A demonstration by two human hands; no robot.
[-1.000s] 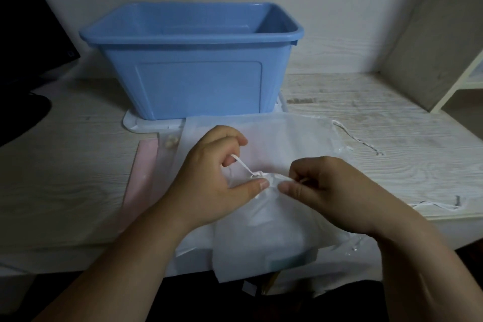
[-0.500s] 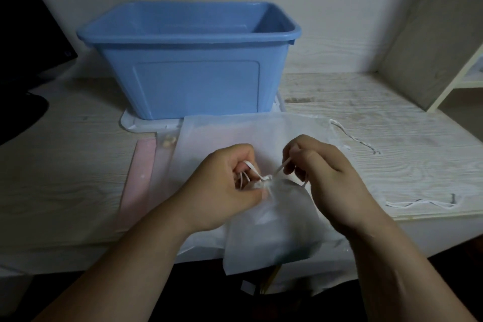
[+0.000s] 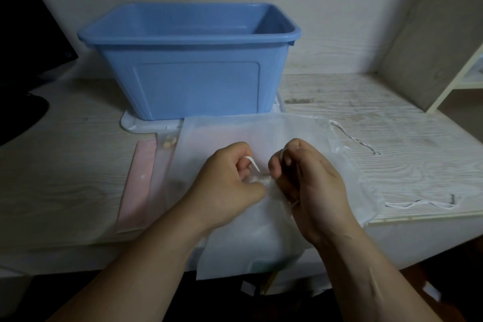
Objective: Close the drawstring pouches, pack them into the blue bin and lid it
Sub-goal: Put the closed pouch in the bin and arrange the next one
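Drawstring pouch (image 3: 261, 238), white, centre: gathered neck between both hands, body sagging over the tabletop (image 3: 65, 165) front edge at 6 o'clock, lower corner lost in the dark
Left hand (image 3: 230, 185): curled, pinching the white cord (image 3: 253, 163)
Right hand (image 3: 311, 185): curled round neck and cord, fingertips hidden
Blue bin (image 3: 193, 86): 12 o'clock, open-topped, standing on its white lid (image 3: 136, 125), only the lid's near rim showing
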